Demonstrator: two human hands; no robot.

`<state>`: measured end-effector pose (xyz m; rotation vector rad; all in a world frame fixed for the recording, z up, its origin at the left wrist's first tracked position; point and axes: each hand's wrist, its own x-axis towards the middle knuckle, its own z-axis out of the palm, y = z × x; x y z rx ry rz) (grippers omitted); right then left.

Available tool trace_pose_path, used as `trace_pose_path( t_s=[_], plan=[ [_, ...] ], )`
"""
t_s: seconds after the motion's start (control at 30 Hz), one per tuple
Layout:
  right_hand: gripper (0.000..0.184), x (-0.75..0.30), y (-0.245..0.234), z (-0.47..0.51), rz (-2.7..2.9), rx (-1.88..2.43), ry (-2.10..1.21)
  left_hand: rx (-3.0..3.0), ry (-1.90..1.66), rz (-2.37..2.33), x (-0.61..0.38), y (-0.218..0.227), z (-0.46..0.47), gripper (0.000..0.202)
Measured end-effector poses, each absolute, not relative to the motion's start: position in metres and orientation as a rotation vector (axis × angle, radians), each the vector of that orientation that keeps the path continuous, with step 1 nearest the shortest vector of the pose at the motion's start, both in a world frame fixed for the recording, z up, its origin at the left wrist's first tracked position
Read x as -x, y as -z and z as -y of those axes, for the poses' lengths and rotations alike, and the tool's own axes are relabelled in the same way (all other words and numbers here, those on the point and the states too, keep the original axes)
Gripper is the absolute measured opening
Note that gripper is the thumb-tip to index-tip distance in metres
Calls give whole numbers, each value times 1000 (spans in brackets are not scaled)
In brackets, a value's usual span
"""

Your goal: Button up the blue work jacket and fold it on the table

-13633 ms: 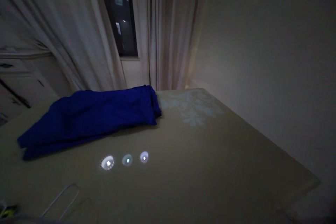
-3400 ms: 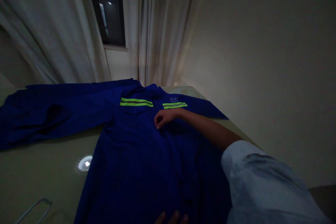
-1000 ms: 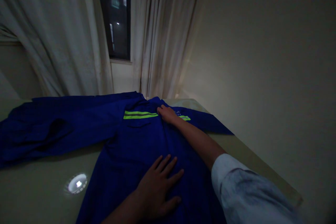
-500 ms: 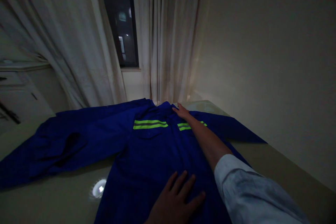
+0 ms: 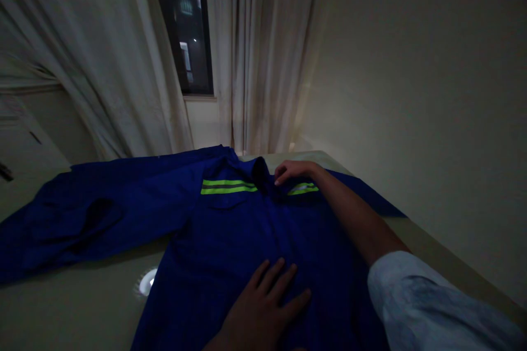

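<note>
Resting splayed left hand (image 5: 263, 304) on blue jacket (image 5: 224, 233), spread over table (image 5: 78, 307), cut off below. Holding right hand (image 5: 293, 171) curled near collar (image 5: 250, 165), partly hiding 1 stripe (image 5: 302, 188); too dark to tell if gripping cloth.

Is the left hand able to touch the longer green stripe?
Probably yes: the left hand rests on the blue garment, and its way up to the longer green stripe looks free; the right hand isn't in between.

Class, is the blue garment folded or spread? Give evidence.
Mostly spread: the garment lies across the table, its sleeves out to both sides.
</note>
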<state>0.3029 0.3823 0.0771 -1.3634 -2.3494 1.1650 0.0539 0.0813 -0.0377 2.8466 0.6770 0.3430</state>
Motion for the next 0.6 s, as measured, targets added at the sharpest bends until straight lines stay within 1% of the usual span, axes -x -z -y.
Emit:
trace_pose_path(
  t_s=[0.07,0.13,0.27,0.33,0.37,0.43,0.53,0.6],
  plan=[
    [44,-295,-70,-364,2386,1422,-860,-2785,-301,-687,-52,26,-79,88],
    [44,-272,-52,-346,2326,1342,-625,-2750,-267,-701,-51,16,-76,87],
    [40,-230,-15,-320,2562,1123,-605,-2756,-259,-725,-49,12,-74,83],
    [36,-234,-11,-313,2452,1164,-538,-2788,-266,-732,-49,14,-74,80],
    [35,-246,-13,-310,2298,1267,-461,-2806,-274,-730,-49,15,-75,80],
    [37,-285,-23,-302,1842,1627,-259,-2837,-289,-719,-49,16,-76,79],
    [50,-365,-39,-278,1201,2115,-54,-2852,-303,-717,-50,15,-76,77],
    [60,-414,-45,-258,1058,2255,-33,-2842,-320,-729,-50,14,-75,76]
  ],
)
